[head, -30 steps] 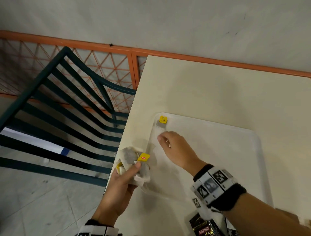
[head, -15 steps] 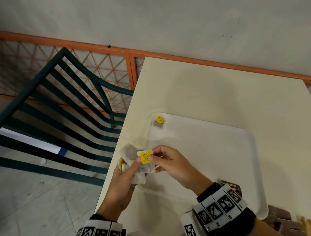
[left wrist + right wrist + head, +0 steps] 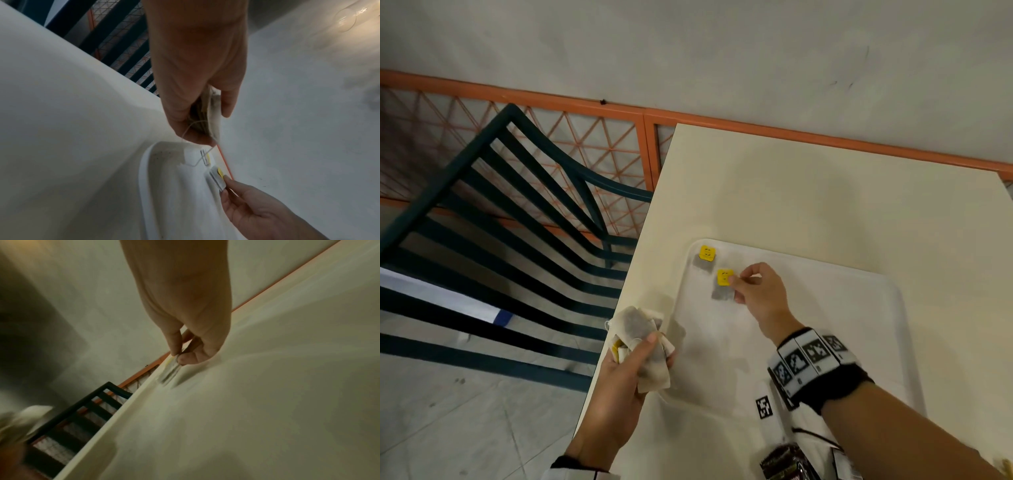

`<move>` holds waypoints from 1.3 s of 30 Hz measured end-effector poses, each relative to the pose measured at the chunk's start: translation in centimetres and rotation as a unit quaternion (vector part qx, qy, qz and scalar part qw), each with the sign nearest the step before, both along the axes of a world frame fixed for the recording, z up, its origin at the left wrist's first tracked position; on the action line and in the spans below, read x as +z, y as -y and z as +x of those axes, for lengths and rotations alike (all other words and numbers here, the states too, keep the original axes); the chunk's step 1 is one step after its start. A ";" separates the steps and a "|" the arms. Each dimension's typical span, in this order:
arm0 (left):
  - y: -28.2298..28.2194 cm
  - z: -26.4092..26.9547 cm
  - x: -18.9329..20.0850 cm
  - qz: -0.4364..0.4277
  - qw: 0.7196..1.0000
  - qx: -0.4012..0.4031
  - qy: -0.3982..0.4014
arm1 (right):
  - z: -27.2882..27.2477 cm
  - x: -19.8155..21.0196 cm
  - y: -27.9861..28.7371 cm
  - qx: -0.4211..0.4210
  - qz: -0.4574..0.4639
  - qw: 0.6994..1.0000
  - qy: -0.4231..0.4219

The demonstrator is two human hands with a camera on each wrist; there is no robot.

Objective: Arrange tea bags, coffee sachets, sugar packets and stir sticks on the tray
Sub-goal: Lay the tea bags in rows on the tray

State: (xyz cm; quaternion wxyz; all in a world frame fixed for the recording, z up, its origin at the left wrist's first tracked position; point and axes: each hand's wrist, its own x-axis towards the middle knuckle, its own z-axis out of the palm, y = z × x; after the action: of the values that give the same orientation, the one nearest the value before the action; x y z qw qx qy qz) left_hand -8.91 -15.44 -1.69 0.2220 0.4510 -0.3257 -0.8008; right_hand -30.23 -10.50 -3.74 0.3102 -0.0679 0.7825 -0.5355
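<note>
Tea bag (image 3: 723,287) lies just left of the right hand (image 3: 758,295), pinched by its fingers (image 3: 736,281); left hand (image 3: 619,383) grips spare tea bags (image 3: 642,342).

A cream table (image 3: 808,192) stands by a grey wall (image 3: 688,51) (orange lattice (image 3: 592,150) below); dark green chair (image 3: 493,219) beside, tiled floor (image 3: 465,428).

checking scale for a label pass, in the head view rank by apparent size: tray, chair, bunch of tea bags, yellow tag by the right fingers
1. chair, nearer the camera, so unsure against the tray
2. tray
3. bunch of tea bags in the left hand
4. yellow tag at the right hand
</note>
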 end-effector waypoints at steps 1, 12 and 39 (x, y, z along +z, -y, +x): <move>0.1 0.1 0.0 0.000 1.000 0.000 0.003 | -0.6 -0.3 0.5 -0.001 0.006 1.000 -0.012; 0.8 0.4 -0.5 0.005 1.000 -0.004 0.013 | -3.0 -1.5 3.0 0.053 0.070 0.982 -0.169; 0.1 -1.1 0.4 0.013 1.000 -0.013 -0.020 | 1.4 -0.9 2.0 0.369 0.144 0.826 -0.400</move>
State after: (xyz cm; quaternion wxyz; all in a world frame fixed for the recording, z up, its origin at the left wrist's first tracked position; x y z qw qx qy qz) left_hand -9.96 -15.53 -1.27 0.2125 0.4335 -0.3165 -0.8166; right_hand -28.81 -12.50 -4.59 0.1504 -0.5145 0.8231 -0.1878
